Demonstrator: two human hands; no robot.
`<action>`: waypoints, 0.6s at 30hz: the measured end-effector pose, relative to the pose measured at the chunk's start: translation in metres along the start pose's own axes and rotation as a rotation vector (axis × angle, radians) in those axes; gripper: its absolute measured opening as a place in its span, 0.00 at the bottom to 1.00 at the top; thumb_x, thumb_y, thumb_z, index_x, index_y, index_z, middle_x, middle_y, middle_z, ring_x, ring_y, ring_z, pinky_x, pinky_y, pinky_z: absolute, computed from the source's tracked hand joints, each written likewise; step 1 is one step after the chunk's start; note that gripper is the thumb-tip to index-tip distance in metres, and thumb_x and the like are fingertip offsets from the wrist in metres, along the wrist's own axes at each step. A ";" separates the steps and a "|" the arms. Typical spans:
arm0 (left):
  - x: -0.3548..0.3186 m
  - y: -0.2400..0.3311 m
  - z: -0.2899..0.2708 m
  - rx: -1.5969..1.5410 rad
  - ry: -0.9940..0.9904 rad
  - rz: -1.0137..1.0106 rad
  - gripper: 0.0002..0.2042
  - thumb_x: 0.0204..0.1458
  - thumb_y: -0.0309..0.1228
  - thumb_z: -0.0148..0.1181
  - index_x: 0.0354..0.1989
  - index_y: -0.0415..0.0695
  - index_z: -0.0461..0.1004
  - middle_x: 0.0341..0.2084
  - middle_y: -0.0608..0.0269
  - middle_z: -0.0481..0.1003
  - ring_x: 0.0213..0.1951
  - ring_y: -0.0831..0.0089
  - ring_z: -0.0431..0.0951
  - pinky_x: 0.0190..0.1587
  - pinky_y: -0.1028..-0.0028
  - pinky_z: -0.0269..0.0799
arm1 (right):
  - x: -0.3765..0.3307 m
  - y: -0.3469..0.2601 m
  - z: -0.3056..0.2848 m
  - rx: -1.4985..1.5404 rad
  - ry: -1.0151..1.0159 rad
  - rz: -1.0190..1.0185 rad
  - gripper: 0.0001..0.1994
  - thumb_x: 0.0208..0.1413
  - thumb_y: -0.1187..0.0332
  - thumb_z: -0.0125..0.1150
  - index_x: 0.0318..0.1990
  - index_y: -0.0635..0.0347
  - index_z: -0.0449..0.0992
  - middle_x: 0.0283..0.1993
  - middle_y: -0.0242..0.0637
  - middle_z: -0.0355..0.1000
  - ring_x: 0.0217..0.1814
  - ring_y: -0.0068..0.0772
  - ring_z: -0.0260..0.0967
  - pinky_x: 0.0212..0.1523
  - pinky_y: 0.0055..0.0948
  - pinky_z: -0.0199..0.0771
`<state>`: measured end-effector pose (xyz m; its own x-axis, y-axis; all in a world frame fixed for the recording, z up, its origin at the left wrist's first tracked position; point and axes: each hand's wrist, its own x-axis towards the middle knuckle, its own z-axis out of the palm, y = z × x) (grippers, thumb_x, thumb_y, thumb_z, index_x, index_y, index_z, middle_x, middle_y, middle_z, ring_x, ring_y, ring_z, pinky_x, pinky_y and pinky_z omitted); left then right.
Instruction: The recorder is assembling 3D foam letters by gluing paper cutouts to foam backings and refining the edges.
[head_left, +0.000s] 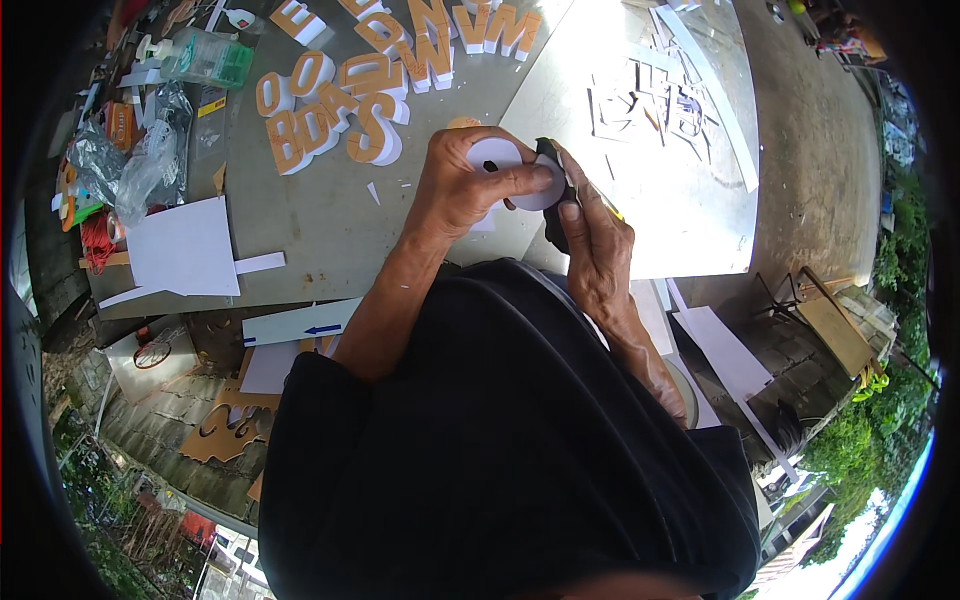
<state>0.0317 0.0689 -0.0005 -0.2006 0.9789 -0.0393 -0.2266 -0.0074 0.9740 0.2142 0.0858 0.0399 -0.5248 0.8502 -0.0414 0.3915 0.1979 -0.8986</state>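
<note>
My left hand [456, 190] is closed around a white rounded cut-out piece [494, 152] that has a small dark hole in it. The thumb lies across its face, and part of the piece is hidden behind the fingers. Against the right edge of this piece, my right hand [598, 245] grips a dark object with yellow edging [553, 228]. The fingers cover much of that object, so its kind is not clear. Both hands are held above the near part of the table [330, 225], close to my dark shirt.
Several cardboard-faced white block letters [375, 130] stand at the far left-centre. A bottle of green liquid [210, 60], clear plastic [155, 160] and a white sheet [182, 245] lie left. Dark thin strips [655, 110] rest on a white board [690, 220] at right.
</note>
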 end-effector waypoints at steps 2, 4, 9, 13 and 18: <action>0.005 -0.001 -0.003 0.000 0.015 -0.014 0.08 0.44 0.27 0.72 0.30 0.36 0.82 0.21 0.61 0.81 0.25 0.78 0.80 0.31 0.78 0.75 | 0.000 0.004 0.004 -0.112 0.035 -0.106 0.23 0.67 0.73 0.49 0.69 0.55 0.63 0.29 0.39 0.71 0.26 0.26 0.65 0.34 0.33 0.72; -0.001 0.005 0.002 0.092 -0.042 -0.064 0.07 0.44 0.26 0.72 0.29 0.36 0.82 0.22 0.60 0.81 0.26 0.77 0.81 0.31 0.78 0.75 | 0.000 -0.002 0.005 -0.050 0.047 -0.044 0.24 0.66 0.74 0.50 0.69 0.56 0.62 0.33 0.43 0.73 0.30 0.33 0.70 0.38 0.36 0.73; 0.002 0.015 0.000 -0.019 0.021 -0.075 0.08 0.43 0.27 0.72 0.29 0.37 0.82 0.22 0.60 0.81 0.26 0.77 0.80 0.31 0.78 0.75 | 0.007 0.008 0.007 -0.200 0.075 -0.266 0.27 0.62 0.80 0.52 0.69 0.57 0.62 0.48 0.53 0.76 0.42 0.46 0.75 0.45 0.38 0.75; 0.001 0.000 -0.001 0.180 -0.077 -0.048 0.09 0.43 0.28 0.73 0.29 0.37 0.82 0.21 0.61 0.81 0.26 0.78 0.80 0.31 0.78 0.75 | 0.009 -0.003 0.005 -0.061 0.011 0.034 0.27 0.61 0.81 0.51 0.69 0.58 0.62 0.53 0.54 0.74 0.44 0.45 0.75 0.45 0.38 0.76; 0.001 -0.004 -0.005 0.133 -0.029 -0.019 0.08 0.41 0.28 0.71 0.28 0.37 0.82 0.20 0.62 0.80 0.23 0.79 0.77 0.28 0.77 0.73 | 0.010 0.013 0.007 -0.195 0.058 -0.313 0.28 0.59 0.84 0.51 0.68 0.57 0.62 0.63 0.54 0.68 0.57 0.50 0.73 0.52 0.39 0.76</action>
<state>0.0276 0.0689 -0.0059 -0.1696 0.9841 -0.0531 -0.1008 0.0363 0.9942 0.2084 0.0937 0.0243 -0.6003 0.7591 0.2518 0.3584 0.5368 -0.7638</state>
